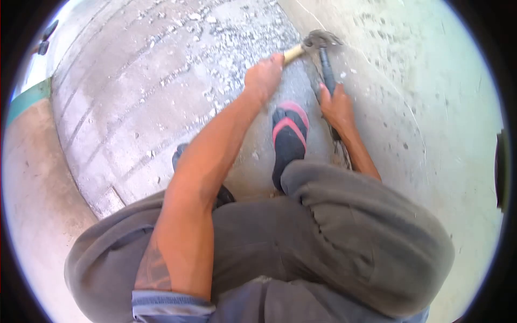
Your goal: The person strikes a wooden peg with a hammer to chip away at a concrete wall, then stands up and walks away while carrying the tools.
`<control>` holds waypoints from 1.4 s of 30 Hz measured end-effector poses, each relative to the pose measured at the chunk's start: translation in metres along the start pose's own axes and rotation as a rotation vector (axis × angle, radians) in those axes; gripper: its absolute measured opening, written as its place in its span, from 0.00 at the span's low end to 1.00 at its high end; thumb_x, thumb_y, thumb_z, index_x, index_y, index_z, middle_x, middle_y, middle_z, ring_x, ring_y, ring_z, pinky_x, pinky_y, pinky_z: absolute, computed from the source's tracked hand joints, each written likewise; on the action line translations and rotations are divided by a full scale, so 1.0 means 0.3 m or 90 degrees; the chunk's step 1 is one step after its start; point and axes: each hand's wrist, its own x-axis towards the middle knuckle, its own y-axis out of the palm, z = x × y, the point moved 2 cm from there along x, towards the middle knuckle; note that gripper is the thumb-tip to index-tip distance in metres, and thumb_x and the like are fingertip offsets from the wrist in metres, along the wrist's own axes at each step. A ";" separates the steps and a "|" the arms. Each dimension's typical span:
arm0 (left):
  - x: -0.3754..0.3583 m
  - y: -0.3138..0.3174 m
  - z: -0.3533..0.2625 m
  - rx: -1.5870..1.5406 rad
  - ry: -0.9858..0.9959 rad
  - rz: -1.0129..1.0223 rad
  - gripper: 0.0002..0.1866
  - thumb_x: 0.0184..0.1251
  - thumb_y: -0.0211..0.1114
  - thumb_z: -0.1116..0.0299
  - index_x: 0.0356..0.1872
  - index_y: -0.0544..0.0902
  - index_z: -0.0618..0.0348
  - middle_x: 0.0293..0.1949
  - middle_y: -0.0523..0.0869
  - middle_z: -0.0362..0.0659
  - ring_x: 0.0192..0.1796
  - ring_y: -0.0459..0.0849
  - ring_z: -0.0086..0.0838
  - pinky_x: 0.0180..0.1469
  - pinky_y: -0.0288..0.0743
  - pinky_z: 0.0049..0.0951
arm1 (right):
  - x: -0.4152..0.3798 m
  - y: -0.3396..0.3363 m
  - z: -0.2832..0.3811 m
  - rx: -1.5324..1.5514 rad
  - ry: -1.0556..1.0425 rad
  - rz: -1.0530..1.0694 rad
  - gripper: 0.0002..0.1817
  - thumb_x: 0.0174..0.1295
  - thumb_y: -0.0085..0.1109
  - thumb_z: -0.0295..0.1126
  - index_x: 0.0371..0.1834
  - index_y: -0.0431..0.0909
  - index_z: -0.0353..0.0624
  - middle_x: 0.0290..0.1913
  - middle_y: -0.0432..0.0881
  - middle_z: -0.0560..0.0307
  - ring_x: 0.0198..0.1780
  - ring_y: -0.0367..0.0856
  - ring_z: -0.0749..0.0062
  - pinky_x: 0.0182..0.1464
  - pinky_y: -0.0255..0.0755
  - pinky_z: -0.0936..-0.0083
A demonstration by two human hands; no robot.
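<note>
My left hand (264,78) is closed round the pale wooden handle (293,54) of a hammer. Its dark metal head (320,40) overlaps the upper end of a chisel (326,67) in this view. My right hand (339,109) grips that chisel, which has a dark shaft. Both tools are over the seam between the rubble-strewn floor and a pale surface on the right. Just left of my right hand is a foot in a dark sock and a pink flip-flop (291,126).
Broken grey rubble (237,46) lies across the concrete floor (129,102) ahead and to the left. A pale wall-like surface (420,102) with dark marks rises along the right. On the left stands a rounded, tan structure (40,156) with a green band. My bent knees frame the work area.
</note>
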 end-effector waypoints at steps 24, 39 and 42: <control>0.103 -0.091 0.018 -0.665 -0.122 0.282 0.19 0.76 0.53 0.53 0.44 0.71 0.62 0.19 0.70 0.33 0.15 0.65 0.20 0.17 0.66 0.22 | -0.024 -0.072 -0.020 0.224 0.135 0.088 0.27 0.65 0.56 0.50 0.42 0.76 0.30 0.32 0.82 0.30 0.39 0.83 0.34 0.42 0.74 0.54; 0.050 -0.022 0.062 -0.134 0.009 -0.079 0.19 0.76 0.49 0.56 0.51 0.67 0.63 0.27 0.84 0.61 0.31 0.86 0.57 0.32 0.80 0.54 | 0.075 -0.282 0.192 0.405 -0.038 -0.062 0.18 0.66 0.60 0.43 0.44 0.76 0.37 0.25 0.80 0.49 0.26 0.81 0.60 0.32 0.73 0.67; 0.015 -0.017 0.022 -0.177 -0.086 -0.013 0.15 0.75 0.50 0.60 0.50 0.68 0.62 0.33 0.86 0.60 0.38 0.86 0.55 0.42 0.78 0.54 | 0.087 -0.172 0.169 0.194 -0.082 -0.057 0.22 0.67 0.57 0.46 0.46 0.74 0.34 0.26 0.81 0.38 0.29 0.83 0.43 0.32 0.75 0.56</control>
